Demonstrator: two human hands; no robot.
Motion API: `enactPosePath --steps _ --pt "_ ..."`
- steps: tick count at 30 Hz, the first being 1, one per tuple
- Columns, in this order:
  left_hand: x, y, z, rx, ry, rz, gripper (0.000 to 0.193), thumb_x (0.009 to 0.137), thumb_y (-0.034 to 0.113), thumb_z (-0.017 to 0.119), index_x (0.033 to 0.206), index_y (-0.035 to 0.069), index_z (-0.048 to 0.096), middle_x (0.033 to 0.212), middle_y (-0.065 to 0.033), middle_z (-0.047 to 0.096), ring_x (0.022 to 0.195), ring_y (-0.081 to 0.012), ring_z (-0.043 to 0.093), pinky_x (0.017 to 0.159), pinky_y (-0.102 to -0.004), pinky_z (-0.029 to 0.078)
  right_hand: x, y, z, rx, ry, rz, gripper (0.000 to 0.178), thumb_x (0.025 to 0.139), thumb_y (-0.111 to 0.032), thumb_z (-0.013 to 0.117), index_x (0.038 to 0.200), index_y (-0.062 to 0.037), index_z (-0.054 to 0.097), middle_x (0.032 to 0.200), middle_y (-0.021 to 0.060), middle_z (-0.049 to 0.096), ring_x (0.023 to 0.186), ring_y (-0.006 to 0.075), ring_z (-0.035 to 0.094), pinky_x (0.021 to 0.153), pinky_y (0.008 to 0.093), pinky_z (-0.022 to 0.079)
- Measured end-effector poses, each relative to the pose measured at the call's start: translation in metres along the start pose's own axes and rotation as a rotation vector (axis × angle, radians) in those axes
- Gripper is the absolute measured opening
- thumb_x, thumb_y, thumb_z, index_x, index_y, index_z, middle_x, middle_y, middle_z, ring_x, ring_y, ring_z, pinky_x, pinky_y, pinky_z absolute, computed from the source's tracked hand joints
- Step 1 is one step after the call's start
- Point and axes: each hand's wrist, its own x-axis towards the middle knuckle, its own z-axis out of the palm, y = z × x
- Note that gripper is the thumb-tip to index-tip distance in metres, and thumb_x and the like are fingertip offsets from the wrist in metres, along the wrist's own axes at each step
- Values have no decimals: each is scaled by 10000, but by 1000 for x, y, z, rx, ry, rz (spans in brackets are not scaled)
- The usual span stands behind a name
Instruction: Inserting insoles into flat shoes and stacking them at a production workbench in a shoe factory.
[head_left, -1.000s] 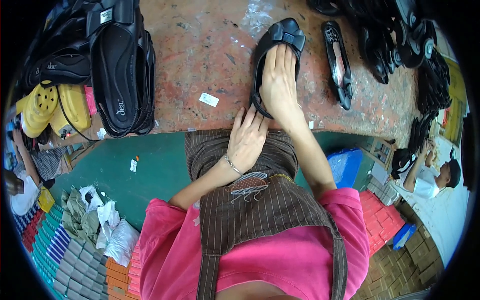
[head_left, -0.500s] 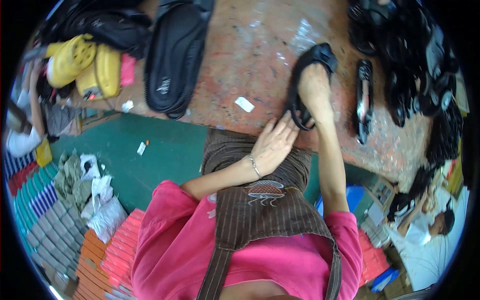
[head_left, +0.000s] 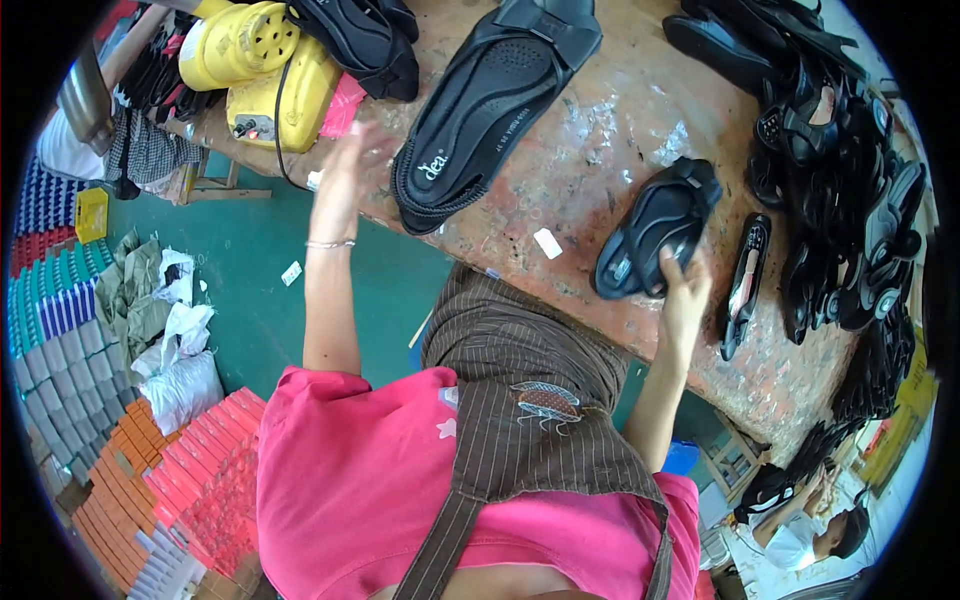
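My right hand (head_left: 686,290) grips a black sandal (head_left: 640,240) by its side, with the thumb on the insole. The sandal has a bow-like strap at its far end and is at the table's near side. My left hand (head_left: 340,190) is held up past the table's edge, between the yellow heat blower (head_left: 250,75) and a large stack of black sandals (head_left: 495,110). Motion smears its fingers, so their pose is unclear. To the right of the held sandal, a narrow black shoe (head_left: 745,285) lies on its side on the worn table (head_left: 570,190).
A pile of black shoes (head_left: 810,130) covers the table's right end. More black sandals (head_left: 360,40) lie beside the blower, whose cord hangs over the edge. A small white label (head_left: 547,243) is on the tabletop. Coloured stacks (head_left: 215,470) stand at the lower left; another person (head_left: 815,535) sits at lower right.
My left hand has left the sandal and swung left toward the blower. My right hand has come out of the sandal's opening and now holds its side. The view has shifted.
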Motion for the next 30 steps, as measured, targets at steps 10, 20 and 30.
enactPosePath --steps 10,20,30 --pt "2 -25 33 102 -59 20 626 1038 480 445 1299 -79 553 1286 -178 611 1206 -211 545 1044 -295 380 16 -87 177 35 -13 -491 209 934 -70 658 1128 -10 609 1013 53 652 878 120 606 767 268 500" --pt "17 -56 28 228 -153 254 577 1046 414 406 1345 -73 487 1326 -267 553 1283 -331 496 1099 -365 330 -17 -53 194 80 -64 -189 365 849 -5 694 1185 86 587 1139 131 628 1026 184 612 944 308 472" --pt "-5 -66 59 347 -28 296 542 1038 372 431 1397 -35 420 1309 -268 512 1277 -388 454 1113 -406 310 13 -66 182 109 -118 -176 376 875 117 592 1246 67 560 1185 109 661 1082 158 605 994 299 442"
